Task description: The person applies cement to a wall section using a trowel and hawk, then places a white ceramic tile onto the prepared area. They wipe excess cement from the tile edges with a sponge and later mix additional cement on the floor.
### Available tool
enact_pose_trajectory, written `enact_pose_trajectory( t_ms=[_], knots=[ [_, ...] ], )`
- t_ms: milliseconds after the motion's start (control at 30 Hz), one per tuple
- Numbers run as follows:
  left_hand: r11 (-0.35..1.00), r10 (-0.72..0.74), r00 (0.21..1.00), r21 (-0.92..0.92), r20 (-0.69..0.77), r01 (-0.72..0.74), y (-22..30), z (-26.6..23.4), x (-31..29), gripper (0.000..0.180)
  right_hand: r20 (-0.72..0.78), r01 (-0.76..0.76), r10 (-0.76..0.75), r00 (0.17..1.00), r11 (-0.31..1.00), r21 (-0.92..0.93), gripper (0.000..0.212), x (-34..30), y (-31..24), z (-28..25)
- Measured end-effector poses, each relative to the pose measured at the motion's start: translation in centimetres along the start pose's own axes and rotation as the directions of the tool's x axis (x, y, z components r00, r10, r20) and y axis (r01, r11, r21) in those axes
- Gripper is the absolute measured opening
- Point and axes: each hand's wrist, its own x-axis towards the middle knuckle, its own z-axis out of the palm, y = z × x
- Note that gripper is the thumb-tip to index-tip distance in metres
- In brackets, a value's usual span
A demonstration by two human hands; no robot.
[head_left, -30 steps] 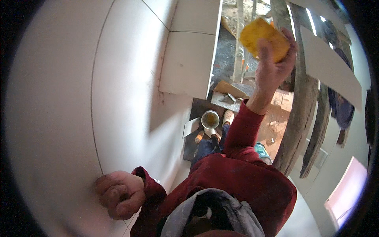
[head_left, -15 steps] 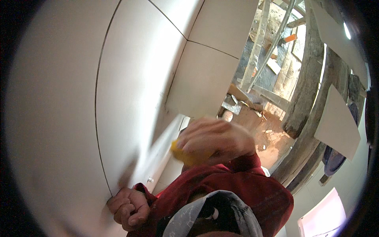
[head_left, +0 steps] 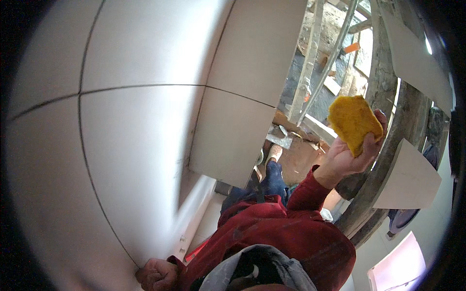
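A yellow sponge (head_left: 356, 123) with ragged edges is held up by my right hand (head_left: 357, 157); thumb and fingers grip its lower right side. That arm, in a dark red sleeve, reaches right, away from the tiled wall. My left hand (head_left: 159, 274) is a fist at the bottom left, at the pale wall tile (head_left: 131, 160) beside a dark joint line; nothing sticks out of it. Dark open joints run between the large tiles, and a bright band of light lies down the wall up to its inner corner.
Weathered wooden planks (head_left: 405, 116) run down the right side, with cut tile pieces (head_left: 410, 177) on them. A dark rounded tub (head_left: 405, 220) sits beside these. Below, rubble and a metal bar (head_left: 330, 60) show past the tiled edge. My shoe (head_left: 275, 153) stands on brown ground.
My right hand has swung from near the wall corner out to the right and up, carrying the sponge. The view has shifted, and my left fist stays low by the wall.
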Motion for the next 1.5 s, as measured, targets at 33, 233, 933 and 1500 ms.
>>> enact_pose_trajectory(
  t_ms=[33, 233, 933, 1500],
  knots=[
    [1.000, -0.015, 1.000, 0.016, 0.009, 0.015, 0.0, -0.1, 0.0, 0.029, 0.016, -0.009, 0.009, 1.000, 0.999, -0.031, 0.053, -0.1, 0.1, 0.0],
    [0.993, -0.081, 0.996, 0.088, 0.045, 0.077, -0.1, -1.3, -0.5, 0.031, 0.203, 0.005, 0.005, 0.979, 0.999, -0.051, 0.064, -0.9, -0.1, 3.0],
    [0.954, 0.294, 0.939, 0.113, -0.177, -0.277, -3.0, -3.5, -2.6, 0.041, 0.987, 0.652, 0.026, 0.156, 0.748, -0.122, 0.038, -0.3, -2.7, 13.9],
    [0.964, 0.137, 0.984, 0.245, -0.114, -0.106, -1.5, -3.2, -3.4, 0.046, 0.993, 0.763, -0.046, 0.112, 0.644, -0.056, 0.032, -2.4, -1.2, 13.3]
  ],
)
